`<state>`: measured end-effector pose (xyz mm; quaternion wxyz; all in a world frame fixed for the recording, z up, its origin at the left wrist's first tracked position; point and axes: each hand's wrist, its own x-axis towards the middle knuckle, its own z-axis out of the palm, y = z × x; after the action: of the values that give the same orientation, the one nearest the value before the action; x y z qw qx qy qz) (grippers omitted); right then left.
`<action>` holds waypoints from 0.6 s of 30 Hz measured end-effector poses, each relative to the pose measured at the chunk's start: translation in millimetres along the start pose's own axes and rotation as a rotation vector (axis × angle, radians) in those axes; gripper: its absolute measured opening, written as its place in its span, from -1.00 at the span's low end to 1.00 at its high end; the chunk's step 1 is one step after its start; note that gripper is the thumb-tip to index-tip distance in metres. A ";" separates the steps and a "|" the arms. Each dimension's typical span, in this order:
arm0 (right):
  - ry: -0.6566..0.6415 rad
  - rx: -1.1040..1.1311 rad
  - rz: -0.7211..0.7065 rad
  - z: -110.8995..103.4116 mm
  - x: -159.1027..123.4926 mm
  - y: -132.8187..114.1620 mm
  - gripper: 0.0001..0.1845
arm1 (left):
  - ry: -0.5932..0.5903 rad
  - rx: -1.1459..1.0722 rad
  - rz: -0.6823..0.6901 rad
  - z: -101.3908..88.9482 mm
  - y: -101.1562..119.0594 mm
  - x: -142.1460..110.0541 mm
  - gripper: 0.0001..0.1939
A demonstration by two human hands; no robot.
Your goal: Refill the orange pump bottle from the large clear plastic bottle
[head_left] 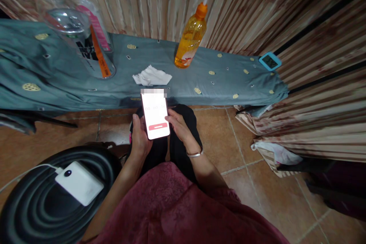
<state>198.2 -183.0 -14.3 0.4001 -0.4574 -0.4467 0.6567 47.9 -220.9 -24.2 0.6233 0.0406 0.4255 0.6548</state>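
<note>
I hold a smartphone [154, 116] upright in front of my lap; its bright white screen carries a red bar near the bottom. My left hand [139, 136] wraps round the phone's left edge from below. My right hand [179, 124] rests against the right edge, fingers curled, thumb at the screen's side. A silver bangle [195, 154] circles my right wrist. Black trousers and a dark red garment lie beneath my arms.
A long board under a grey-green cloth [234, 80] carries an orange pump bottle [191, 40], a crumpled white tissue [152, 76], a clear plastic jar [77, 34] and a small blue clock [270, 61]. A white power bank [79, 182] lies on a black round stool [34, 206]. Striped curtains hang behind.
</note>
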 end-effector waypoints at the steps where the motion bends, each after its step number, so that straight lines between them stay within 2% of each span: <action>1: -0.005 0.008 -0.008 0.1 0.1 -0.5 -0.68 | 0.003 0.005 -0.004 0.1 0.1 0.1 -0.29; 6: -0.004 0.028 -0.036 -0.8 0.1 -1.5 -0.69 | 0.022 0.018 -0.029 1.6 0.8 -0.8 -0.30; 13: -0.002 -0.023 -0.009 -1.8 -0.3 0.6 -0.77 | -0.005 0.034 0.010 -1.5 2.4 -1.0 -0.25; 18: -0.009 -0.002 -0.030 -1.8 -0.7 0.7 -0.72 | -0.008 0.042 0.009 -0.3 3.0 -1.7 -0.26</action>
<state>200.0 -183.5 -15.1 0.4072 -0.4482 -0.4560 0.6523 45.7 -222.1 -21.7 0.6210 0.0581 0.4365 0.6485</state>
